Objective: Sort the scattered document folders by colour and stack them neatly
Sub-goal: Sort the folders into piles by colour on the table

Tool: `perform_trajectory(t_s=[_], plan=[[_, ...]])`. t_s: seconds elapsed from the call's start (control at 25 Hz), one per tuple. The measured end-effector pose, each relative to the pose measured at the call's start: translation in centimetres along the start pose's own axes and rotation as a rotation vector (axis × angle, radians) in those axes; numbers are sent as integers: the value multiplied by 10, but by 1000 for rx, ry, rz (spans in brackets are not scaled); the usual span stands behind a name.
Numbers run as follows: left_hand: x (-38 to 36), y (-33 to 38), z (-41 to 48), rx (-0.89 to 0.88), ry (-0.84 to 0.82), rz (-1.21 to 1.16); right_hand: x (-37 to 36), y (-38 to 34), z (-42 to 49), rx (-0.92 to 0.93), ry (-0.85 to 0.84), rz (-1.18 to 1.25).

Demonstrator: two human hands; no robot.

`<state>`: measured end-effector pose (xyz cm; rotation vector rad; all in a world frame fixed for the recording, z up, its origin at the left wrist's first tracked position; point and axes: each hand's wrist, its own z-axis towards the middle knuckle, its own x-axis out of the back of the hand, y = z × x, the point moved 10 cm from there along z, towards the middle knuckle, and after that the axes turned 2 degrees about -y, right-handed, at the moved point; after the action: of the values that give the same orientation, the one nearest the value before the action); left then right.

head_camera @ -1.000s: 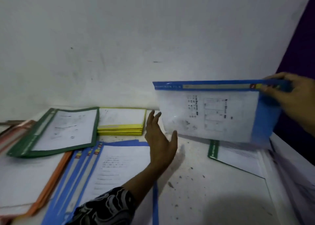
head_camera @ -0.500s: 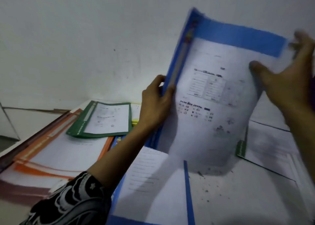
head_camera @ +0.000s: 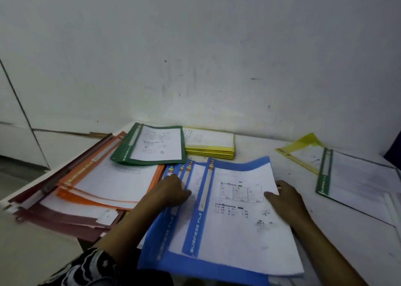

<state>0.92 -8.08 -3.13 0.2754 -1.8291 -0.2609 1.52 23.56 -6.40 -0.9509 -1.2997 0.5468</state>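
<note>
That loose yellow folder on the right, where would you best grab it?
The thin yellow plastic folder lies flat, its right side under the green-edged folder. I'd pinch its lifted far corner, coming from the left, its uncovered side.

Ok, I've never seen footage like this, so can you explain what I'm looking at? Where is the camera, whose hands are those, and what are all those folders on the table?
There is no machine here. This is one picture from a camera worn on a person's head, looking down at their own two hands. The left hand rests on the left side of a pile of blue folders. The right hand holds the right edge of the top blue folder, thumb on top. The white table also holds orange folders lying over dark red folders, a green folder and a neat yellow stack. Further right, a loose yellow folder lies partly under a second green folder.
</note>
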Motion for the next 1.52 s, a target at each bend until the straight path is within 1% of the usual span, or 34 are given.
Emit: perform_trajectory(t_s=[0.04, 0.12, 0.24, 0.28, 0.32, 0.4, 0.44, 0.48, 0.56, 0.6, 0.68, 0.8, 0.88, 0.92, 0.96, 1.0, 1.04, 1.08, 1.12, 1.16, 1.2, 1.24, 1.28, 1.36, 1.44, 1.52], plan=[[-3, -3, 5, 10, -1, -14, 0, 5, -2, 16, 44, -97], [-11, -12, 15, 63, 16, -47, 0, 9, -9, 66, 111, -179], [-28, -22, 21, 182, 91, 28, -5, 12, -11, 98, 126, -399], [-33, -24, 21, 207, 119, 38, -6, 13, -11, 96, 125, -425], [-33, -23, 20, 210, 162, 31, -6, 12, -10, 99, 129, -426], [-26, -15, 27, 161, 221, -41, -7, 10, -9, 101, 141, -455], [-21, -10, 31, 129, 228, -134, -7, 10, -8, 97, 140, -484], [-22, -6, 37, 109, 214, -293, -7, 12, -7, 88, 136, -504], [-35, 7, 44, 92, 134, -682, -6, 14, -6, 63, 131, -496], [-45, 16, 45, 88, 92, -816, -6, 15, -6, 58, 129, -482], [-58, 30, 47, 81, 76, -882, -5, 15, -7, 53, 131, -446], [-53, 41, 44, 54, 111, -936, -2, 17, -5, 45, 159, -381], [-45, 48, 38, -31, 91, -1068, 3, 17, -4, 65, 183, -284], [-36, 56, 29, -105, 74, -1146, 7, 19, -3, 57, 188, -149], [-26, 65, 20, -184, 59, -1210, 11, 23, -1, 42, 168, 58], [-11, 74, 10, -269, 65, -1263, 13, 23, 0, 25, 109, 318], [6, 84, 0, -353, 96, -1285, 11, 19, 1, 4, 3, 583], [24, 93, -8, -435, 144, -1273, 12, 13, 0, -17, -103, 778], [43, 103, -14, -514, 204, -1237, 22, 1, -2, 6, -137, 871], [61, 112, -21, -592, 264, -1194, 39, -12, -5, 70, -90, 877], [77, 119, -27, -656, 322, -1169, 61, -29, -8, 151, -1, 857], [90, 123, -31, -699, 367, -1171, 80, -44, -12, 225, 87, 827], [97, 124, -31, -720, 386, -1194, 94, -58, -18, 288, 134, 805], [98, 123, -26, -707, 372, -1230, 103, -72, -25, 365, 151, 755], [82, 117, -15, -648, 333, -1209, 96, -61, -28, 355, 148, 682], [56, 109, -3, -576, 307, -1133, 79, -44, -26, 324, 143, 628]])
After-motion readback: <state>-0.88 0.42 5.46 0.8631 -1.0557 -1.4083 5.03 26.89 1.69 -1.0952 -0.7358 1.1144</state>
